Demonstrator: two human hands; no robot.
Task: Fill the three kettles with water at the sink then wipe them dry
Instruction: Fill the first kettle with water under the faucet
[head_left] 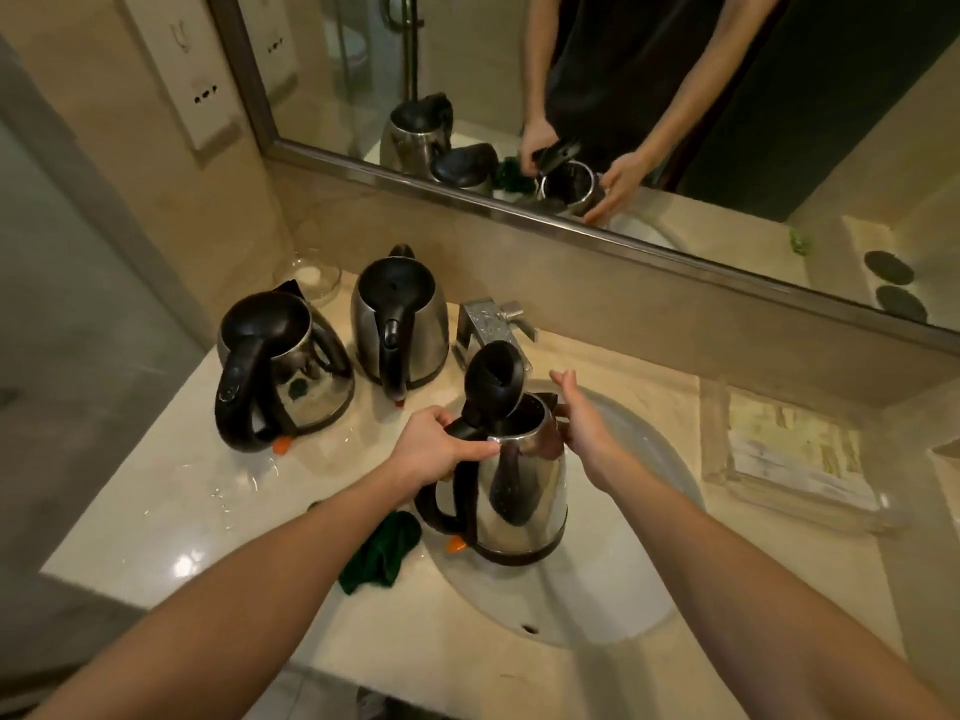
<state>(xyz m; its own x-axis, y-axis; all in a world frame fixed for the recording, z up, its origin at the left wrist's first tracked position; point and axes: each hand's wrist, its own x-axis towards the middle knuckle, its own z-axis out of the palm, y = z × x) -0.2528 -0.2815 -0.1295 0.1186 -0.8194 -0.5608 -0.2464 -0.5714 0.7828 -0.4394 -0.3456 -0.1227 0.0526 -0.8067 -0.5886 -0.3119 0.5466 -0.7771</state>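
Note:
A steel kettle [524, 491] with a black handle and its black lid flipped up hangs over the white sink basin [613, 589]. My left hand [439, 449] grips the top of its handle. My right hand [582, 423] rests with straight fingers against the kettle's far right side, near the spout. The square chrome tap [485, 319] stands just behind the kettle. Two more steel kettles stand on the counter to the left: one [283, 366] with its lid up, the other [400, 324] with its lid down. A dark green cloth [384, 553] lies crumpled at the basin's left rim.
The beige stone counter [156, 511] has water splashes left of the basin. A glass bowl [309, 275] sits in the back left corner. A clear tray [789, 454] with papers lies to the right. A wide mirror [623, 96] runs along the back wall.

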